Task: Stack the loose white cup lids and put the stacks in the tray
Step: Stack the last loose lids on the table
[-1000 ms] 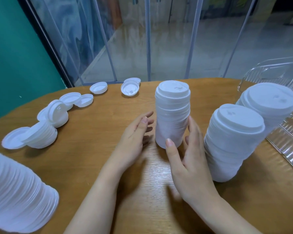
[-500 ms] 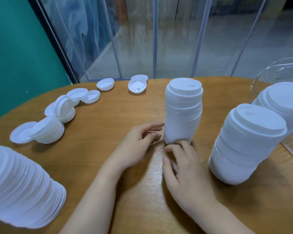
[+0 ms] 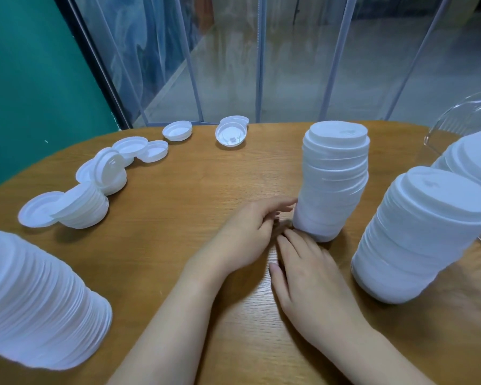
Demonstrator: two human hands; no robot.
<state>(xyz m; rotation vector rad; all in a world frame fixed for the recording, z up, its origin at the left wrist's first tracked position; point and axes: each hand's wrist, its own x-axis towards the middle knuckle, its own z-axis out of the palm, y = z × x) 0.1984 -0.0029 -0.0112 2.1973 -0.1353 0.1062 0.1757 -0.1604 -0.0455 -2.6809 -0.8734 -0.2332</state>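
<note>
Head view: both hands sit low on the bench (image 3: 178, 190) at the foot of the middle stack (image 3: 332, 184) of white lids. Left hand (image 3: 245, 240) lies on its side, fingers loosely extended, fingertips touching or just beside the stack's lower left wall, grip apart, nothing held. Right hand (image 3: 308, 276) lies palm down in front of the stack, fingers straight, tips at the base edge, grip also apart. The stack stands upright but uneven, upper lids stepped out a bit over the lower ones. Step in hand looks like getting hold of the stack at its base to lift or slide it toward the tray (image 3: 456, 112), a clear plastic one at the right edge, mostly out of frame. 2 more stacks stand near it: the right stack (image 3: 417, 234), leaning, and the far-right stack (image 3: 472, 162), which is at the tray edge; cannot tell if it is inside or beside. 1 big stack (image 3: 34, 298) sits at near left. Loose lids (image 3: 128, 159) are still scattered at far left, with 1 small tipped pile (image 3: 84, 207) and 2 lids (image 3: 231, 132) near the window, so stacking is not finished. Next move likely calls for both hands closing round the bottom lids from opposite sides, with even pressure, then carrying it level past the leaning right stack. Risk: squeezing too high could split the stack at the stepped section.
</note>
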